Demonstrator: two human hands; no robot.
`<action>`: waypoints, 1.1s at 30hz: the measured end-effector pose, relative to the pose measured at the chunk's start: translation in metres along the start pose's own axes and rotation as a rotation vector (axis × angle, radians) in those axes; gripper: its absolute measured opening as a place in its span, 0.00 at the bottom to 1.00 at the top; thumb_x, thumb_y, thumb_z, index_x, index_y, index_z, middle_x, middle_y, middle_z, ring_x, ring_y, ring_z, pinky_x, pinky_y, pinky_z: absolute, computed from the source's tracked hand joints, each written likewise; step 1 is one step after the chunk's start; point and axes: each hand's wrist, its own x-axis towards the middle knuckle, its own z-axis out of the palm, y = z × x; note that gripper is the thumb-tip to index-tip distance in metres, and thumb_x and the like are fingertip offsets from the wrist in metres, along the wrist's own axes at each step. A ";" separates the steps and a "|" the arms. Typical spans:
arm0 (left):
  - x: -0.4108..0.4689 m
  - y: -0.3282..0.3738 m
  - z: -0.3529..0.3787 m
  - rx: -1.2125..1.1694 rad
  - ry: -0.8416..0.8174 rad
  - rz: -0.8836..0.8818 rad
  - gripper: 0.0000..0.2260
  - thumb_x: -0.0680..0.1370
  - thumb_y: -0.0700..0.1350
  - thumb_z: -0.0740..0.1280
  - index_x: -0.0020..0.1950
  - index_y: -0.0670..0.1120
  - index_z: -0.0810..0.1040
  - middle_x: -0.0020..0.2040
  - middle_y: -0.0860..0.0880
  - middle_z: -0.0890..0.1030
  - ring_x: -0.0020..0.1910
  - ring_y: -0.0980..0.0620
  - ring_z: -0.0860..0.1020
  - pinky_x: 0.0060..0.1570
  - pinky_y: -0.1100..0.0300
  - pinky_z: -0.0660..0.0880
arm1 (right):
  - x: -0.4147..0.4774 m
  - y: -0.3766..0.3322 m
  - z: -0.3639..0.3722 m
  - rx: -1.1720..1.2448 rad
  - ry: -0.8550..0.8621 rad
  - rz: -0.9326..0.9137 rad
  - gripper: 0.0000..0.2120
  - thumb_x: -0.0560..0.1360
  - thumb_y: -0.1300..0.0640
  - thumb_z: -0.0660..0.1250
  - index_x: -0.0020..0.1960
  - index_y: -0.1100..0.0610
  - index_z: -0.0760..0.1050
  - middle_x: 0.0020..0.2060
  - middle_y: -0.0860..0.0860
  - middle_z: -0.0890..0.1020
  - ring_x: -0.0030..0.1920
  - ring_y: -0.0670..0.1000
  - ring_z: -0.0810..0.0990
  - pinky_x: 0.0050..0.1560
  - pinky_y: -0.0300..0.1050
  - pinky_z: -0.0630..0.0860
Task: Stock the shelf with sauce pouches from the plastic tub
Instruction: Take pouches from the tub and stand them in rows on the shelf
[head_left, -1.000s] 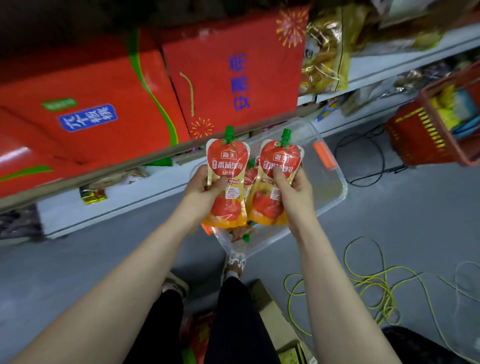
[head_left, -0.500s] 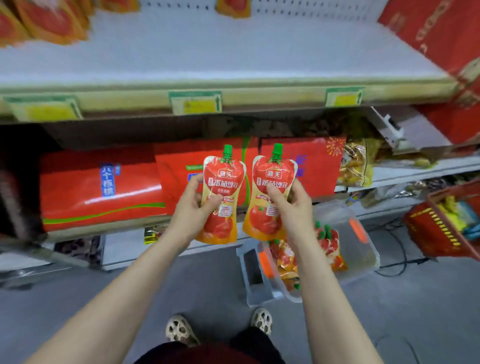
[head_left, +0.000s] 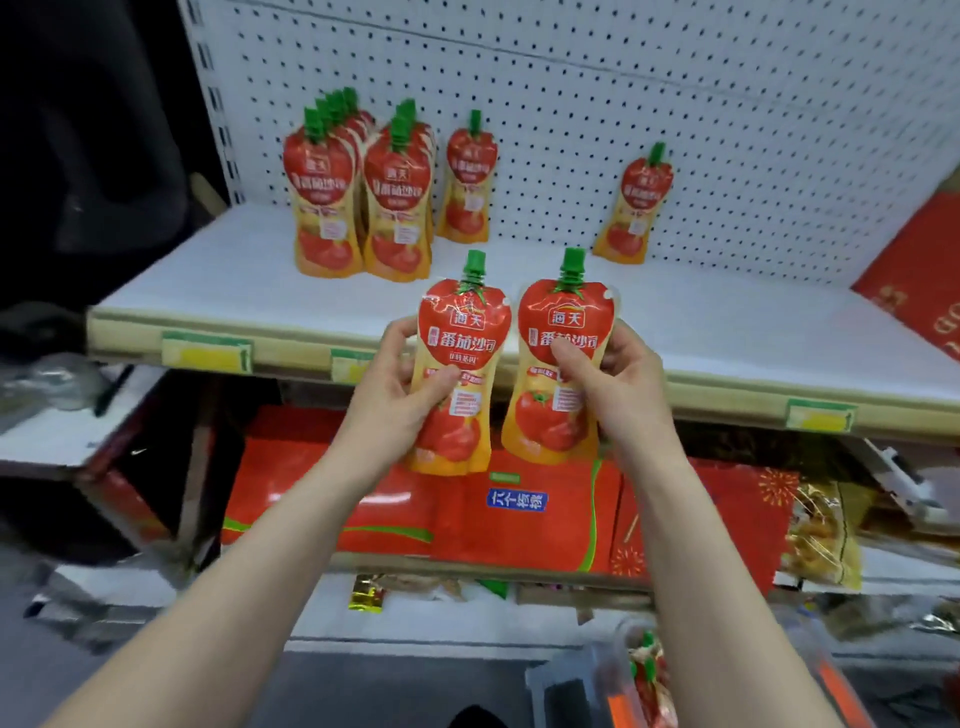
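My left hand (head_left: 396, 397) grips one red-and-yellow tomato sauce pouch (head_left: 460, 332) with a green cap. Beside it my right hand (head_left: 621, 387) grips a second pouch (head_left: 563, 317). Both pouches are upright, side by side, just in front of the white shelf's (head_left: 234, 291) front edge. On the shelf stand two rows of several pouches (head_left: 358, 197) at the left, a single pouch (head_left: 467, 182) next to them, and another single pouch (head_left: 636, 208) further right. The clear plastic tub (head_left: 618, 680) with more pouches shows at the bottom on the floor.
A white pegboard back wall (head_left: 675, 104) rises behind the shelf. Red gift boxes (head_left: 514, 514) fill the shelf below, with a bagged snack (head_left: 821, 540) at the right. A red box (head_left: 919, 286) leans on the right end of the top shelf. Yellow price tags (head_left: 208, 353) line the shelf edge.
My view and both hands have risen from the tub on the floor up to the top shelf. Both pouches stayed gripped and now sit at the shelf's front edge.
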 end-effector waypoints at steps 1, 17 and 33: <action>0.009 0.008 -0.007 -0.001 0.017 0.024 0.16 0.77 0.43 0.70 0.59 0.59 0.70 0.51 0.45 0.84 0.48 0.44 0.84 0.48 0.44 0.81 | 0.014 -0.011 0.006 0.001 -0.012 -0.020 0.07 0.74 0.58 0.74 0.52 0.53 0.81 0.44 0.51 0.87 0.45 0.50 0.86 0.48 0.46 0.81; 0.136 0.029 -0.053 0.036 0.327 0.155 0.21 0.76 0.47 0.70 0.66 0.56 0.67 0.64 0.44 0.76 0.59 0.48 0.80 0.55 0.47 0.80 | 0.257 -0.001 0.078 -0.071 -0.127 0.072 0.11 0.73 0.60 0.74 0.54 0.55 0.80 0.50 0.53 0.85 0.48 0.52 0.84 0.48 0.51 0.81; 0.163 0.018 -0.043 0.033 0.330 0.149 0.19 0.78 0.39 0.66 0.66 0.51 0.66 0.57 0.50 0.82 0.55 0.52 0.82 0.50 0.59 0.79 | 0.355 0.038 0.127 -0.104 -0.045 0.046 0.07 0.70 0.52 0.76 0.46 0.47 0.78 0.46 0.49 0.86 0.47 0.51 0.85 0.55 0.56 0.82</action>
